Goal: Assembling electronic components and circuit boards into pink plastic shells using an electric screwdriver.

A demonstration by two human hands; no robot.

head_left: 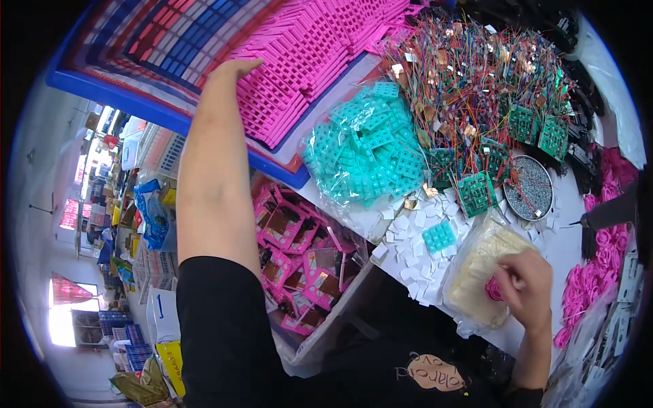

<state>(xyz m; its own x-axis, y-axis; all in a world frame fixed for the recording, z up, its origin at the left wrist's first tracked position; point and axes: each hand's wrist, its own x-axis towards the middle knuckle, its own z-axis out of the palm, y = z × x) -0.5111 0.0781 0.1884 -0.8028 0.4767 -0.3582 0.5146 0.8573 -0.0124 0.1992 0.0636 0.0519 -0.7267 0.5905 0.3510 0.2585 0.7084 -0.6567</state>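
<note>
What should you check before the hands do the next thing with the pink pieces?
1. Left hand resting on the stack of pink grids: ok, the palm lies flat on it, fingers spread.
2. Right hand has a grip on the small pink ring: cannot tell, the fingers cover most of it.
3. The clear bag of pale pieces lies under the right hand: ok.
4. The round dish of tiny metal bits stands apart from both hands: ok.
5. Table edge near the right hand is tidy: not ok, white paper squares lie scattered there.
</note>
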